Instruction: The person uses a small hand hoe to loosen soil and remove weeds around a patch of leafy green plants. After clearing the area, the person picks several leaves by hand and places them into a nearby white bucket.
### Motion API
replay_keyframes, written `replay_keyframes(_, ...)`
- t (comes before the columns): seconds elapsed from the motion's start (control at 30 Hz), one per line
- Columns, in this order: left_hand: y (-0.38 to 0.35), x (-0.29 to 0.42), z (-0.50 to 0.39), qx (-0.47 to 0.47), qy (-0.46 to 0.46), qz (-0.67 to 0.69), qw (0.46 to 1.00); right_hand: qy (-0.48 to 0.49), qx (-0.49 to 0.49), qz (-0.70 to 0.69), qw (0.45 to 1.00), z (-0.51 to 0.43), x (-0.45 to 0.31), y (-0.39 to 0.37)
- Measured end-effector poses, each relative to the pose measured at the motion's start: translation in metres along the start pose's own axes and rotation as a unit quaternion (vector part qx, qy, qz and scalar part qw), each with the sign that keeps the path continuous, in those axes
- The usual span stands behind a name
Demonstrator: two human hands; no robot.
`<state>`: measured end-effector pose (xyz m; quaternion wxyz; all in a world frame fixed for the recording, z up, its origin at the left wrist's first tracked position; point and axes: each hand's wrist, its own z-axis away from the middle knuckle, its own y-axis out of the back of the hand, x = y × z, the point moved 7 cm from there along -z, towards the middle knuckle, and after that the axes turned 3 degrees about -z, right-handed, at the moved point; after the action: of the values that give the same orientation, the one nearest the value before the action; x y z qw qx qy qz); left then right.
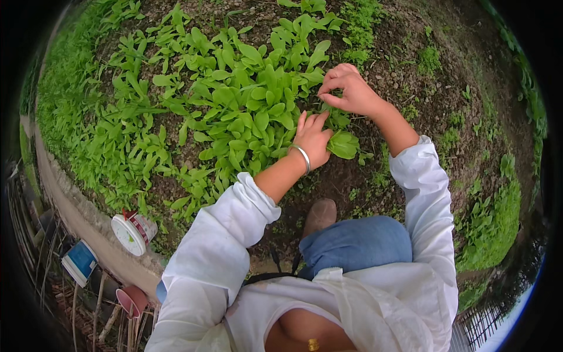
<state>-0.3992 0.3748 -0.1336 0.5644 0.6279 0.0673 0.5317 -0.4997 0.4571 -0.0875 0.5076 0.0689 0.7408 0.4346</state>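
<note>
My left hand [313, 135], with a silver bangle at its wrist, reaches low over the edge of a dense patch of leafy green seedlings [259, 101]. A small bunch of leafy greens [344, 144] sticks out from under its thumb side, held against the palm. Its other fingers stretch forward among the stems. Just beyond, my right hand [349, 90] hovers at the patch's right border with fingers curled and thumb close to the forefinger. Whether anything thin sits between those fingertips cannot be made out. Low leaves [338, 118] lie beneath it.
Bare brown soil [396, 66] with small weeds spreads to the right. My shoe [320, 215] and bent knee [356, 246] are close below my hands. At left, a white bucket [134, 232] stands beside a path [66, 185], near a blue-and-white container [80, 263] and a reddish tub [132, 301].
</note>
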Motion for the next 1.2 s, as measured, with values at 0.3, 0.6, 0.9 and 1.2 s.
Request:
replay_keyframes(0.3,-0.003,0.006,0.011,-0.002,-0.017,0.002,1.000,-0.085,-0.224,0.149,0.959,0.000,0.019,-0.052)
replay_keyframes(0.6,0.013,-0.015,0.004,0.011,0.008,-0.024,1.000,0.039,-0.158,0.051,0.985,0.032,0.001,-0.034)
replay_keyframes(0.9,0.000,-0.003,0.004,-0.017,0.005,-0.050,0.999,-0.061,-0.119,0.188,0.973,0.000,0.010,-0.043)
replay_keyframes(1.2,-0.011,0.008,0.011,-0.051,0.007,-0.047,0.998,-0.154,-0.157,0.388,0.895,0.000,0.011,-0.074)
